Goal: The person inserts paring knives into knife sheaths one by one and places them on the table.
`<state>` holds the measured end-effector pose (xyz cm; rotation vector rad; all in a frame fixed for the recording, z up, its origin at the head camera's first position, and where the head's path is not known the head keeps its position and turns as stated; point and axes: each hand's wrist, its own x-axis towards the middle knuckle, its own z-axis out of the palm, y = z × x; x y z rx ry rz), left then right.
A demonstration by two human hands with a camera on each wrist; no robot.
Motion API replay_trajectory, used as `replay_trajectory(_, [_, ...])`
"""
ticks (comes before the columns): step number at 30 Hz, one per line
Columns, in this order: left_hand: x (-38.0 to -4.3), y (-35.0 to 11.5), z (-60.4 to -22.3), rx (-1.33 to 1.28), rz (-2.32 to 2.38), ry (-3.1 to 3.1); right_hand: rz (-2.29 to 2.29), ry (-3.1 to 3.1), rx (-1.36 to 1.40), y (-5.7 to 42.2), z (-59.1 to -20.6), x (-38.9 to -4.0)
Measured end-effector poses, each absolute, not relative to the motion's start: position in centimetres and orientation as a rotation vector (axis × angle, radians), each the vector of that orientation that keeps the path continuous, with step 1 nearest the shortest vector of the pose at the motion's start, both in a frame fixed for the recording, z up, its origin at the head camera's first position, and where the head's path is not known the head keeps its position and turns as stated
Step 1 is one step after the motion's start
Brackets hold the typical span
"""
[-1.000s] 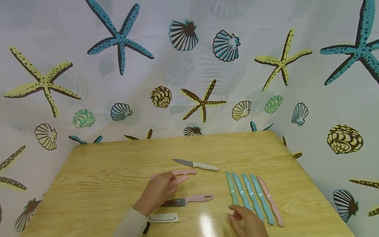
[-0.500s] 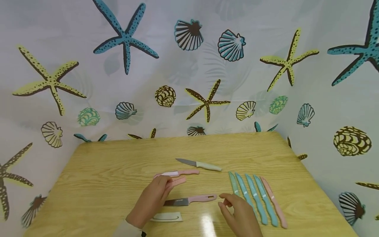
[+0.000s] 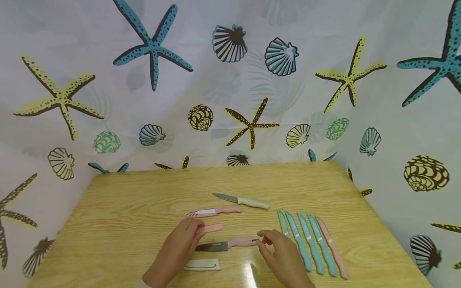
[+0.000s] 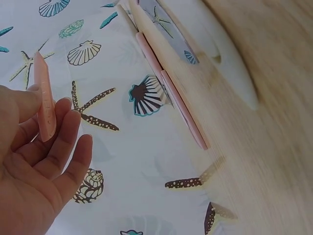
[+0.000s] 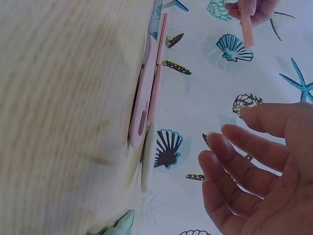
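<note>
My left hand (image 3: 176, 244) pinches a pink blade sheath (image 3: 211, 228) between thumb and fingers. In the left wrist view, the pink sheath (image 4: 45, 105) stands on end in that grip, raised off the table. Just in front of it on the table lies a pink-handled kitchen knife (image 3: 239, 242) with a dark bare blade. My right hand (image 3: 282, 254) hovers by the end of this knife's handle. The right wrist view has the right hand (image 5: 254, 166) with fingers loosely bent and nothing between them, apart from the pink handle (image 5: 145, 88).
A white sheath (image 3: 203, 264) lies nearest me. Farther back are a pink-handled knife (image 3: 228, 209) with pink along its blade and a bare knife with a pale handle (image 3: 253, 203). At right, several blue, green and pink knives (image 3: 315, 244) lie in a row. Patterned cloth (image 3: 201, 80) surrounds the table.
My left hand has drawn the pink sheath toward me, away from the farther pink knife. The right hand has moved left from the row of knives to the pink handle's end.
</note>
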<state>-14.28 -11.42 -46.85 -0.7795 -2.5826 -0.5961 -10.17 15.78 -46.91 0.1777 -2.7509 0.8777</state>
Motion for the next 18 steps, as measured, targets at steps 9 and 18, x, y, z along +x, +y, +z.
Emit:
replay_trajectory(9, [-12.1, -13.6, -46.8, -0.630, -0.685, -2.702, 0.895, -2.733, 0.277, 14.7, -46.9, -11.4])
replay_trajectory(18, [-11.1, -14.3, -47.2, -0.559, -0.729, -2.633, 0.831, -2.681, 0.350, 13.7, -47.5, -13.7])
